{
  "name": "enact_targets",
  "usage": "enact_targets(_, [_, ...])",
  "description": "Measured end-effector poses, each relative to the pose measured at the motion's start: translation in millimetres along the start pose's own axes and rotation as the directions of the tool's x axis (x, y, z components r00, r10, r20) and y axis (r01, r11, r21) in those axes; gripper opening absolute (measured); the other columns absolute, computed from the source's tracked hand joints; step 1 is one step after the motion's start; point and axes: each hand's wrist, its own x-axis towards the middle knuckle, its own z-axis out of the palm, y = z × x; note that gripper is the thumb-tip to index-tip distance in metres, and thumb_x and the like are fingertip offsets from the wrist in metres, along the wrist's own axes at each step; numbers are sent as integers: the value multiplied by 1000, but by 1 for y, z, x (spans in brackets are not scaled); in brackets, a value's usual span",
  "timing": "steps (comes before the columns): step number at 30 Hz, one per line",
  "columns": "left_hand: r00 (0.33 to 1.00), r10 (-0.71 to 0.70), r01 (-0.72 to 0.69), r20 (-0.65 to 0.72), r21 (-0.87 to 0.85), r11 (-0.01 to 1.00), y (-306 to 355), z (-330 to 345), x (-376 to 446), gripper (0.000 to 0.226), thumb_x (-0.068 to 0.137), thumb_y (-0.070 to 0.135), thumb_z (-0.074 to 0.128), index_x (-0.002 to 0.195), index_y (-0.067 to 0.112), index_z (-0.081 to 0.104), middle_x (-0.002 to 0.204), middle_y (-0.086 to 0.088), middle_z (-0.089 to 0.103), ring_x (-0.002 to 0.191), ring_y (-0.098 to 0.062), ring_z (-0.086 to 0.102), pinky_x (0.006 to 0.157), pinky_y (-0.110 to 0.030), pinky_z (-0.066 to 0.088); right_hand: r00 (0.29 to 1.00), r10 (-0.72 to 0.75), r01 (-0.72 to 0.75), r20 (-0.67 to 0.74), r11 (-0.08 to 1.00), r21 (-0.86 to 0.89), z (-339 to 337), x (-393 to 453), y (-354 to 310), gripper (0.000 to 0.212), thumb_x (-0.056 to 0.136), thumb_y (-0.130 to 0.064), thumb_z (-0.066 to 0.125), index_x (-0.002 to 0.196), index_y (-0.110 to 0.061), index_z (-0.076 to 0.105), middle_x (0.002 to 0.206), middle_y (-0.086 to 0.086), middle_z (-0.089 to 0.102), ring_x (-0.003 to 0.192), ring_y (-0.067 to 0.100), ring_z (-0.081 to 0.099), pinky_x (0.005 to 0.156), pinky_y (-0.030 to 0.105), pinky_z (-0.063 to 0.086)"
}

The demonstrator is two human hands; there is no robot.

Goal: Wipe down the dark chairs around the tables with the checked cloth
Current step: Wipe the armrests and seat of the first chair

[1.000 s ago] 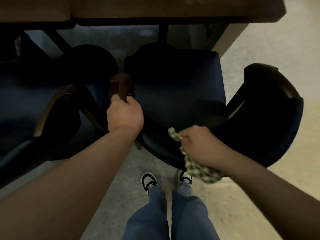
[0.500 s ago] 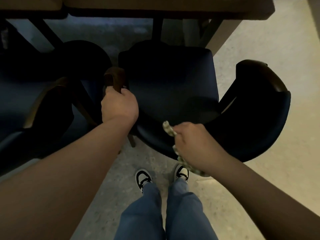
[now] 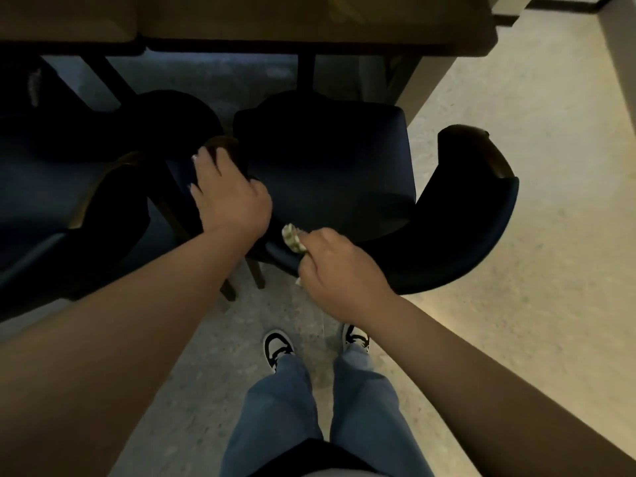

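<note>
The left hand (image 3: pixel 231 197) rests its fingers over the chair (image 3: pixel 330 173) arm; the right hand (image 3: pixel 339 270) grips the checked cloth (image 3: pixel 292 237) against the chair's back edge. Next, likely a sweep along the curved backrest.

We look down on a pale speckled floor (image 3: pixel 516 339), brighter on the right where warm light falls and dim and greyish under the furniture. Across the top runs a tan table (image 3: pixel 309 18) with a dark edge; a seam near the upper left shows a second table (image 3: pixel 62 15) butted against it. Dark legs (image 3: pixel 305 72) drop from the tables into shadow. At the far upper right a pale wall (image 3: pixel 619 63) rises beside a dark baseboard (image 3: pixel 564 3). The space under the tables is so dark that we cannot make out detail there.
</note>
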Motion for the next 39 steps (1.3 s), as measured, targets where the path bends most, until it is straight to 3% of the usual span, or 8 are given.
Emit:
enact_targets(6, [734,495,-645,465,248,723,-12,-13,-15,45,101,39,33,139,19,47,140,-2,52,134,-18,42,118,-44,11,968,-204,217,147,973,-77,-13,-16,27,53,95,-38,47,137,-6,44,127,10,47,112,25,50,85,39,52])
enact_targets(12, [442,674,-892,593,209,401,-1,-8,-17,69,89,55,6,108,23,64,104,2,63,97,-20,60,83,-38,47,974,-225,227,30,961,-158,-40,-55,81,41,93,-29,38,106,-4,67,99,10,65,87,24,63,72,33,56])
enact_targets(16, [326,748,-935,578,80,345,4,2,-14,54,92,44,21,98,14,65,92,-6,60,84,-28,60,69,-41,51,990,-139,128,-39,970,-206,-27,-37,76,37,89,-25,36,80,-7,67,79,10,62,69,28,59,54,35,52])
enact_targets(20, [337,771,-932,541,75,354,1,3,-13,45,91,37,29,91,11,66,85,-7,59,77,-29,59,66,-41,51,994,-42,28,-104,991,-133,-7,-23,47,13,80,-13,59,71,-6,66,71,10,60,59,28,58,45,33,51])
enact_targets(24, [337,756,-929,560,71,362,5,0,-14,41,89,35,32,89,11,65,83,-7,58,74,-28,58,64,-40,51,992,-126,126,10,971,-204,-37,-39,91,31,86,-19,39,74,-7,65,73,10,62,60,30,60,45,34,50])
enact_targets(29, [340,746,-925,573,62,374,6,-1,-13,39,89,36,33,91,12,65,83,-6,57,73,-27,56,65,-40,50,987,139,-92,78,896,-435,-72,-19,134,38,100,-27,34,97,-9,67,95,11,63,85,31,63,65,32,44])
enact_targets(34, [347,749,-924,564,71,375,7,-2,-12,35,88,38,37,91,15,63,83,-4,56,72,-25,56,64,-39,50,965,-29,103,262,956,-275,-32,5,73,31,98,-20,38,101,-7,66,104,13,63,92,33,62,64,33,41])
enact_targets(39, [360,746,-913,559,50,404,6,0,-12,36,86,40,37,88,16,64,83,-1,56,71,-22,55,63,-37,49,907,-68,203,416,936,-288,-68,7,127,24,96,-17,42,99,-9,64,106,12,63,95,32,62,75,35,48])
